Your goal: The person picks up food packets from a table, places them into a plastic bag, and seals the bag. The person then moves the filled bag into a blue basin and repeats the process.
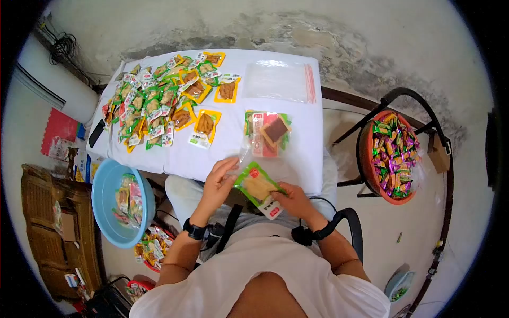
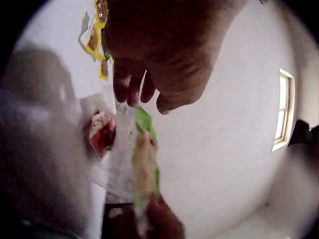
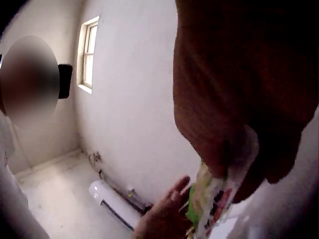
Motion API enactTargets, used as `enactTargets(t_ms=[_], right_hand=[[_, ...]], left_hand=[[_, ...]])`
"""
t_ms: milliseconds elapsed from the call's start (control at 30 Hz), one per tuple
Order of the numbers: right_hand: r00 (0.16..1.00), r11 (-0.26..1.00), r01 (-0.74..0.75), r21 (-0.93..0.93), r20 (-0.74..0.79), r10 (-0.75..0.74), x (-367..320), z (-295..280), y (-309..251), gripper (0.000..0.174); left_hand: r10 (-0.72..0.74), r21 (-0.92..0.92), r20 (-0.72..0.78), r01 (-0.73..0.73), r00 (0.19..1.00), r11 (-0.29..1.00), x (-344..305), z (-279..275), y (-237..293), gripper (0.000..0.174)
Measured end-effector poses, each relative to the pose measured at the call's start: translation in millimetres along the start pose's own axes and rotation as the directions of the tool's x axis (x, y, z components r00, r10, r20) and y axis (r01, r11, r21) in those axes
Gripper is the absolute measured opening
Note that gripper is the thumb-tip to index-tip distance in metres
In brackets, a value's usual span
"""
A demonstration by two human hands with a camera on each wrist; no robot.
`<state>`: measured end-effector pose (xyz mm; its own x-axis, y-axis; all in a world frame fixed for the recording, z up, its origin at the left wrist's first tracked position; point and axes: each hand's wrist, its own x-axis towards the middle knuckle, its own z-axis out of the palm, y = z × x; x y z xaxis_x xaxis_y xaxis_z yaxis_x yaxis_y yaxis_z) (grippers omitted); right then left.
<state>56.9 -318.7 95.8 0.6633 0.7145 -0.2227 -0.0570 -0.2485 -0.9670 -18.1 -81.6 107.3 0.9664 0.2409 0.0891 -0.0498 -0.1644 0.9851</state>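
My right hand (image 1: 295, 200) grips a green-edged sealed snack packet (image 1: 256, 185) by its lower right end, with pale food showing through its window. A clear plastic bag (image 1: 281, 168) lies at the table's front edge, its open end toward me. Inside it show a red-and-white packet (image 1: 258, 139) and a brown square packet (image 1: 275, 131). The fingertips of my left hand (image 1: 216, 185) hold the bag's film at the left of its mouth. In the left wrist view, the green packet (image 2: 145, 164) stands close below those fingers, beside the bag.
Many green and yellow snack packets (image 1: 159, 103) are heaped on the white-covered table (image 1: 222, 159). Flat clear bags (image 1: 278, 81) lie at the back right. A blue basin (image 1: 101, 212) stands at left; a red tub of wrapped candies (image 1: 392, 159) is at right, beside a black-armed chair (image 1: 405, 93).
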Motion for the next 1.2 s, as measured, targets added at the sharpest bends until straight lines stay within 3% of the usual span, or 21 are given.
enactTargets(t_ms=[33, 67, 100, 133, 200, 300, 367, 400, 500, 567, 700, 767, 833, 1000, 1133, 1200], right_hand=[[0.998, 0.998, -0.054, -0.020, 0.019, 0.055, -2, -6, 10, 0.028], [0.993, 0.993, -0.109, -0.043, 0.035, 0.110, -4, -11, 17, 0.027], [0.993, 0.993, -0.109, -0.042, 0.032, 0.110, -6, -16, 22, 0.027], [0.987, 0.987, -0.157, 0.034, 0.026, 0.156, -8, -19, 28, 0.027], [0.976, 0.968, -0.219, 0.120, 0.035, 0.216, -16, -20, 30, 0.027], [0.950, 0.930, -0.308, 0.199, 0.112, 0.291, -18, -27, 31, 0.025], [0.960, 0.974, -0.208, -0.094, 0.169, 0.222, -10, -29, 61, 0.023], [0.961, 0.974, -0.206, -0.094, 0.167, 0.220, -8, -28, 60, 0.023], [0.981, 0.986, -0.165, 0.004, 0.106, 0.164, -1, -20, 51, 0.023], [0.977, 0.910, -0.204, 0.360, 0.021, 0.211, 3, -13, 26, 0.030], [0.962, 0.920, -0.255, 0.296, -0.020, 0.273, 18, 0, 14, 0.033], [0.977, 0.902, -0.190, 0.388, -0.019, 0.214, 32, 10, 27, 0.032], [0.965, 0.881, -0.249, 0.402, 0.022, 0.263, 49, 17, 34, 0.031], [0.974, 0.806, -0.062, 0.588, -0.141, 0.177, 75, 31, 39, 0.037], [0.979, 0.837, -0.027, 0.546, -0.154, 0.133, 89, 32, 41, 0.040], [0.957, 0.863, 0.023, 0.504, -0.262, 0.127, 94, 34, 38, 0.035]], left_hand=[[0.002, 0.003, 0.002, -0.002, 1.000, 1.000, 1, 2, -3, 0.048], [0.125, 0.280, -0.008, -0.117, 0.992, 0.953, 1, 4, -4, 0.049], [0.242, 0.533, 0.015, -0.212, 0.970, 0.819, 2, 7, -5, 0.052], [0.240, 0.533, 0.018, -0.212, 0.971, 0.819, 3, 10, -6, 0.052], [0.318, 0.676, -0.007, -0.230, 0.948, 0.700, 5, 16, -8, 0.054], [0.346, 0.716, -0.021, -0.227, 0.938, 0.660, 15, 22, -12, 0.041], [0.369, 0.713, 0.004, -0.261, 0.929, 0.650, 20, 22, -25, 0.036], [0.396, 0.711, 0.025, -0.295, 0.918, 0.638, 24, 22, -25, 0.031], [0.441, 0.691, -0.030, -0.300, 0.897, 0.658, 26, 26, -23, 0.024], [0.446, 0.677, -0.047, -0.299, 0.894, 0.672, 24, 28, -23, 0.024], [0.468, 0.646, -0.064, -0.321, 0.881, 0.693, 25, 30, -17, 0.022], [0.486, 0.651, -0.070, -0.329, 0.871, 0.684, 23, 31, -26, 0.022], [0.508, 0.659, -0.078, -0.338, 0.858, 0.672, 22, 33, -28, 0.021], [0.509, 0.638, -0.085, -0.345, 0.857, 0.688, 18, 38, -30, 0.021], [0.491, 0.642, -0.072, -0.337, 0.868, 0.689, 16, 41, -32, 0.020], [0.494, 0.633, -0.073, -0.343, 0.866, 0.694, 16, 43, -31, 0.019]])
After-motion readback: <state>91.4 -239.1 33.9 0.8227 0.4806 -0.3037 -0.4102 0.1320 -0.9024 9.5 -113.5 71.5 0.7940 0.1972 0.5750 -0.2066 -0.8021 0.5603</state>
